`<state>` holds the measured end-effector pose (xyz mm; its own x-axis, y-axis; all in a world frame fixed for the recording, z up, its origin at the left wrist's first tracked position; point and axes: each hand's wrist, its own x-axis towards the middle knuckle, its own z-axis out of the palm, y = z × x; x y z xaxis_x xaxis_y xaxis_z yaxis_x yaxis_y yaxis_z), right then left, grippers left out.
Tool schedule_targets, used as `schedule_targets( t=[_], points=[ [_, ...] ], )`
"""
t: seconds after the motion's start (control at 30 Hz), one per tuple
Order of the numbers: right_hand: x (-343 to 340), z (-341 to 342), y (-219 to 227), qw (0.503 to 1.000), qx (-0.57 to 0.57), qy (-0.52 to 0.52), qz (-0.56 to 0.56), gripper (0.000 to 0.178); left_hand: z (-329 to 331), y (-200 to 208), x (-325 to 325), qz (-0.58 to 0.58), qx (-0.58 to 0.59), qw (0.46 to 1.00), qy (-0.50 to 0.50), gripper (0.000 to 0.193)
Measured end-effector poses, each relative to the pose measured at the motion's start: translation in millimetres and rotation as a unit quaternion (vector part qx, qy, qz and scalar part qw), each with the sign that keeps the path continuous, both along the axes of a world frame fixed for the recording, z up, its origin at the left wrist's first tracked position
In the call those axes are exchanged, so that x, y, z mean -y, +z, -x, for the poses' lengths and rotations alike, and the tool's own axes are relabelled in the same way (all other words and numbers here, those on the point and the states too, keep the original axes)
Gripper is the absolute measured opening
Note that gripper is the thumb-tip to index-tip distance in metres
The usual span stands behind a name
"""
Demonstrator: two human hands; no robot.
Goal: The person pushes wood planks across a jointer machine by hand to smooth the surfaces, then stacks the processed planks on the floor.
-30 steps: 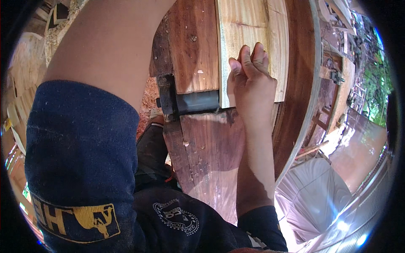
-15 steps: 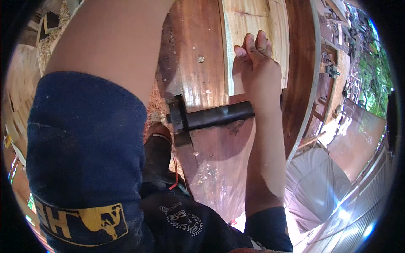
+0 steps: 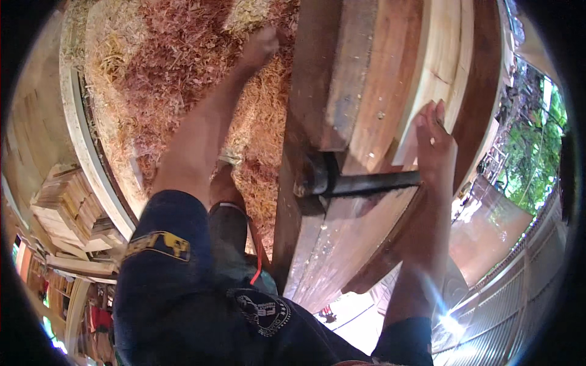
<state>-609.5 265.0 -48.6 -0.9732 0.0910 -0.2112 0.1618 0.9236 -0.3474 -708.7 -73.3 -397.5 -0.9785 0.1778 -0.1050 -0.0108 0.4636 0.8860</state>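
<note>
Sleeves (image 3: 180, 226) of dark blue show closest, and past them a black roller (image 3: 378, 182) lies across the wooden counter (image 3: 387, 85), the right hand (image 3: 436, 139) just beyond its right end, fingers loosely bent together over the near end of a pale board (image 3: 444, 55) lying lengthwise there, though from here I can't tell whether they grip it. Farther out, the left hand (image 3: 264, 41) hangs blurred above reddish wood shavings (image 3: 165, 67), its opening and any hold impossible to make out, with stacked timber (image 3: 67, 207) off left and green foliage (image 3: 534, 158) away right.
</note>
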Motion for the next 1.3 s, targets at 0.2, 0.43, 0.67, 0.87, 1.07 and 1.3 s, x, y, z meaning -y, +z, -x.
schedule_targets(
  t=[0.2, 0.43, 0.67, 0.87, 1.07, 1.3],
  points=[
    [-7.3, 0.1, 8.5, 0.997, 0.058, -0.002, -0.045, 0.041, -96.3, -57.5, -146.4, -0.200, 0.281, 0.927, -0.150, 0.059],
    [-1.4, 4.5, 13.7, 0.992, 0.081, -0.056, -0.083, 0.043, -388.0, -92.7, -143.8, -0.067, 0.419, 0.825, -0.373, 0.060],
    [-0.3, -2.0, 17.0, 0.994, 0.067, -0.037, -0.076, 0.051, -438.2, -92.8, -140.2, -0.072, 0.467, 0.793, -0.385, 0.061],
    [20.7, -2.1, 9.3, 0.995, 0.074, 0.015, -0.058, 0.106, -140.9, -100.4, -156.7, -0.183, 0.365, 0.901, -0.149, 0.061],
    [25.7, 7.1, 6.2, 0.981, 0.070, 0.003, -0.180, 0.125, -4.4, -35.4, -43.8, -0.260, 0.337, 0.904, -0.026, 0.062],
    [-4.1, -2.8, 5.2, 0.990, -0.007, 0.034, -0.133, 0.111, -87.6, 126.2, 78.3, -0.264, 0.537, 0.798, 0.076, 0.058]
  ],
)
